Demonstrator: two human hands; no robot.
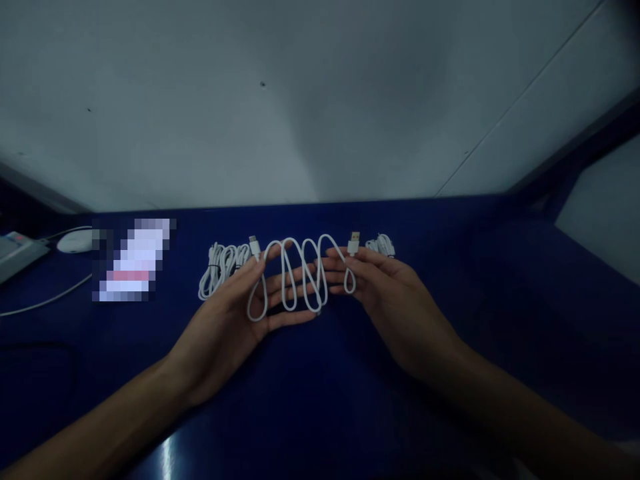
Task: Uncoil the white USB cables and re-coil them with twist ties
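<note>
Two unclenched palms, left hand (235, 320) and right hand (390, 297), cradle a looped white cable (300, 277) (any lettering unreadable).

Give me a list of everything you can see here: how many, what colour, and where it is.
USB cable: one, white, looped across the fingers of both hands, a plug at each end.
Bundled cables: two, white, on the table; one left of the hands, one just beyond the right hand.
Computer mouse: one, white, far left on the table.
Grey device: one, at the left edge, cut off.
Blurred patch: one, white and pink, between mouse and left bundle.
Table: one, dark blue.
Wall: white, behind the table.
Left hand: palm up under the left loops.
Right hand: palm up under the right end.
</note>
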